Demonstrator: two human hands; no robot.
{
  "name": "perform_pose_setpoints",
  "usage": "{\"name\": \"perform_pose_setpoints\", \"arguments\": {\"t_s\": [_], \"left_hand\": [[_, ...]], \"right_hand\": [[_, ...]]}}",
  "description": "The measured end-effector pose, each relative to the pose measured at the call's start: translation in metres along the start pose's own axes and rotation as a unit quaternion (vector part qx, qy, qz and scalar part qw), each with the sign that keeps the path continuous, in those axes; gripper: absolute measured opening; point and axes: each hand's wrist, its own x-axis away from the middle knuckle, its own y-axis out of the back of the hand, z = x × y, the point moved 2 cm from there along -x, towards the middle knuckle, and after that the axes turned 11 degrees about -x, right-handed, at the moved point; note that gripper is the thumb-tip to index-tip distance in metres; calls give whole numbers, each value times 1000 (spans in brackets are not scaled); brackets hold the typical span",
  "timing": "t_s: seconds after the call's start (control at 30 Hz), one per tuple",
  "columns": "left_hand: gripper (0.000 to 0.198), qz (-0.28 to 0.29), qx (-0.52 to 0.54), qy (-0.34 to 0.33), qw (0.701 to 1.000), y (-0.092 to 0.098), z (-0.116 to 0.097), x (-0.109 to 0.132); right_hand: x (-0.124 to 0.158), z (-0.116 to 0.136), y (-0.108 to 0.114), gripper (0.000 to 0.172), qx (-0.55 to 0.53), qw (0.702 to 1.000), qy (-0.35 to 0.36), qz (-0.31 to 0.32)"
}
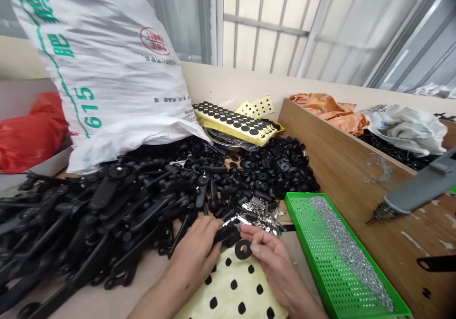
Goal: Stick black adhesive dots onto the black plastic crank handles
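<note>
My left hand (195, 248) is closed around a black plastic part (228, 236), which the fingers partly cover. Between the thumb and fingers of my right hand (272, 262) is a flat black ring (238, 251) with a round hole, close beside the black part. Below both hands lies a pale yellow sheet (223, 296) dotted with black spots. Just beyond my fingers is a loose pile of small silver metal clips (265, 214).
Black plastic arms (142, 210) heap up on the left, and black round discs (285, 167) behind. A green tray (333, 281) of small metal screws stands right, near a grey power screwdriver (409, 193). Yellow sheets of black rounds (235, 122) lie behind, beside a white sack (117, 72).
</note>
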Motion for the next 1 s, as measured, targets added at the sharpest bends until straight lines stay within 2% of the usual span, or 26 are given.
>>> {"name": "perform_pose_setpoints", "arguments": {"t_s": [0.1, 0.27, 0.37, 0.47, 0.53, 0.63, 0.67, 0.73, 0.9, 1.0], "left_hand": [[45, 79, -142, -13, 987, -5, -10, -14], [59, 88, -169, -28, 981, -6, -12, -24], [56, 70, -117, 3, 991, -1, -1, -23], [44, 51, 57, 72, 994, 7, 10, -20], [41, 80, 213, 114, 967, 9, 11, -15], [43, 167, 416, 148, 881, 7, 2, -6], [43, 188, 460, 151, 854, 6, -2, -3], [43, 219, 507, 155, 819, 4, -10, 2], [53, 255, 545, 179, 778, 3, -18, 7], [56, 260, 552, 178, 772, 5, -19, 7]], "right_hand": [[1, -1, 0, 18, 15, 1000, -7, 13], [2, 3, 3, 17, 3, 1000, 9, 19], [3, 8, 3, 19, -17, 999, 31, 21], [4, 11, 3, 21, -26, 999, 39, 7], [4, 11, 2, 20, -36, 999, 35, 8], [5, 9, 0, 16, -50, 998, 18, 33], [5, 8, 0, 15, -50, 998, 13, 43], [6, 5, -1, 12, -40, 997, 12, 59], [5, 1, 0, 11, 13, 998, 11, 68], [4, 1, 0, 11, 44, 997, 16, 69]]}}
